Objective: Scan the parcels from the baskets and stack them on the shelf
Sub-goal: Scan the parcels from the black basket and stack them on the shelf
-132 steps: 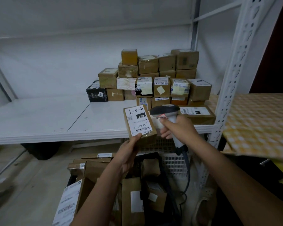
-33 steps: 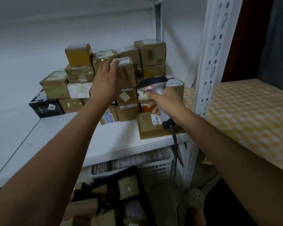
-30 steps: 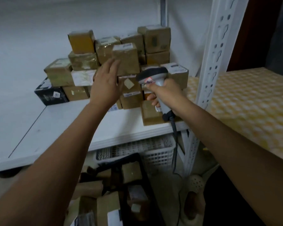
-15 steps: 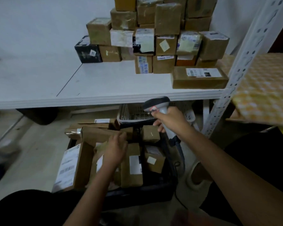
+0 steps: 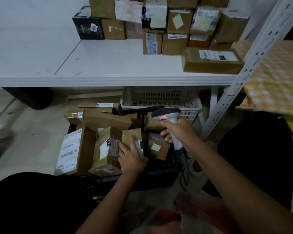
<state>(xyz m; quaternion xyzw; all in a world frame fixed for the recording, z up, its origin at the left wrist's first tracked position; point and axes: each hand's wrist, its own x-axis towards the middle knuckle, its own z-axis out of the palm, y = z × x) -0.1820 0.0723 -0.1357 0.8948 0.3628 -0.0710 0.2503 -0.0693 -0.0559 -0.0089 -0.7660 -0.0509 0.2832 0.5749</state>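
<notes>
Two levels: white shelf (image 5: 108, 65) above, floor below. On the shelf, toward its right end, stacked cardboard parcels (image 5: 174, 22) against the wall, with a flat brown parcel (image 5: 210, 62) lying in front by the perforated white upright (image 5: 254, 53). Under the shelf, a white slotted basket (image 5: 159, 98), contents not visible. In front of it, a dark crate (image 5: 159, 174) on the floor, filled with brown parcels at odd angles. At the crate's left edge, a large box with a barcode label (image 5: 69, 149) tilted upright. Just right of it, a taped parcel with a white and black label (image 5: 107, 149). Left hand (image 5: 131, 157) down in the crate, fingers spread and lying flat on a small labelled parcel (image 5: 134, 139), touching the taped one too; no closed grip visible. Right hand (image 5: 178, 130) wrapped round the handle of a grey barcode scanner (image 5: 166, 114), held above the crate's right side, cable hanging below.
</notes>
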